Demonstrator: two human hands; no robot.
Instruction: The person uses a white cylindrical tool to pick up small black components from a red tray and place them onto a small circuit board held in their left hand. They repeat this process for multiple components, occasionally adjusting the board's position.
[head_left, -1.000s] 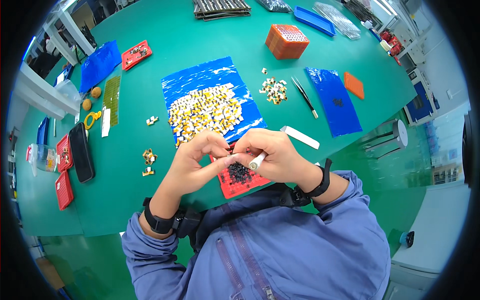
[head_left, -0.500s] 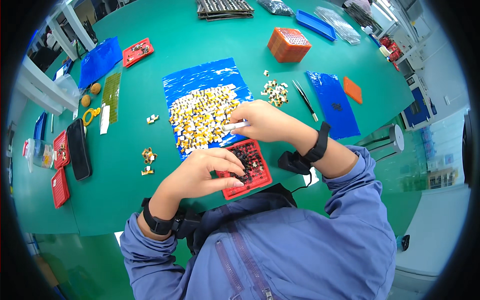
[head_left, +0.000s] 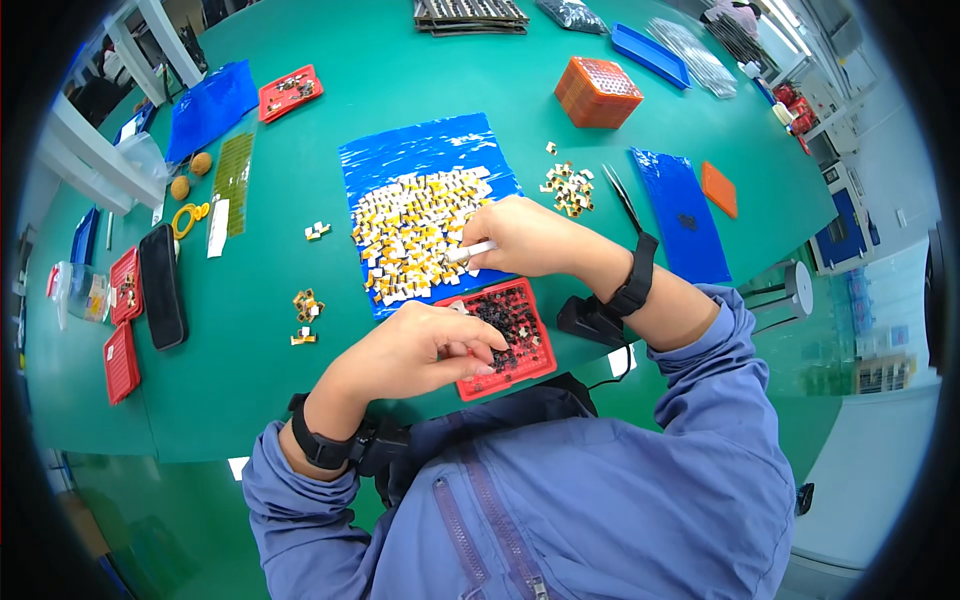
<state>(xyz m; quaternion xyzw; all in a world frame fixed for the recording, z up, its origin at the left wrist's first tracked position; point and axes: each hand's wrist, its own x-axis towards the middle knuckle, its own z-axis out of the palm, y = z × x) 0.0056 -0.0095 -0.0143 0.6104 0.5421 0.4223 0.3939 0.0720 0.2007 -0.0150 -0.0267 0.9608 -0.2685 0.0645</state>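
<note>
We have a white pen-like stick (head_left: 476, 251) in our right hand (head_left: 515, 236), its end pointing left over a heap of small white and yellow pieces (head_left: 408, 226) on a blue sheet (head_left: 410, 148). Nearer us, partly covered by our left hand (head_left: 412, 345), lies a shallow red tray (head_left: 512, 378) of tiny black parts (head_left: 512, 312), pale bits (head_left: 523, 332) among them

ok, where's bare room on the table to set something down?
Bare: table between tray stack and big blue sheet; near left, between black slab and left sleeve. Crowded: blue sheet's heap of parts, right hand at its edge; red tray of dark bits under left hand.
</note>
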